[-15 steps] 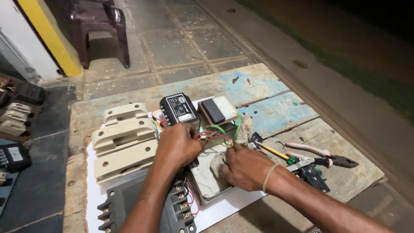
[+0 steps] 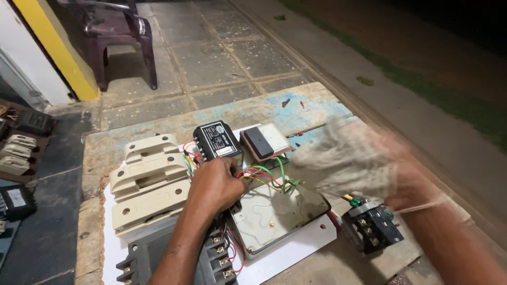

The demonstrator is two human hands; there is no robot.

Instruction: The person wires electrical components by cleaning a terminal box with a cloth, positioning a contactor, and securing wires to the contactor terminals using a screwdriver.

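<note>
Bundle of thin red, green and yellow wires sits mid-bench, looping from under the small black rectangular relay module down onto the off-white plastic base plate. Left hand rests on the near end of the bundle, fingers curled in around the wires just below the relay; grip looks closed on them, fingertips hidden. Right hand is raised to the right of the bundle, clamped on a wad of grey-white cloth, both motion-blurred. Brown-backed cream cover with a black block lies just right of the relay. Large beige moulded housing sits left of the left hand. Black terminal block with brass screws lies under the right wrist. All on a white sheet over a worn wooden bench with blue paint patches. Dark plastic chair stands on the paving behind.
</note>
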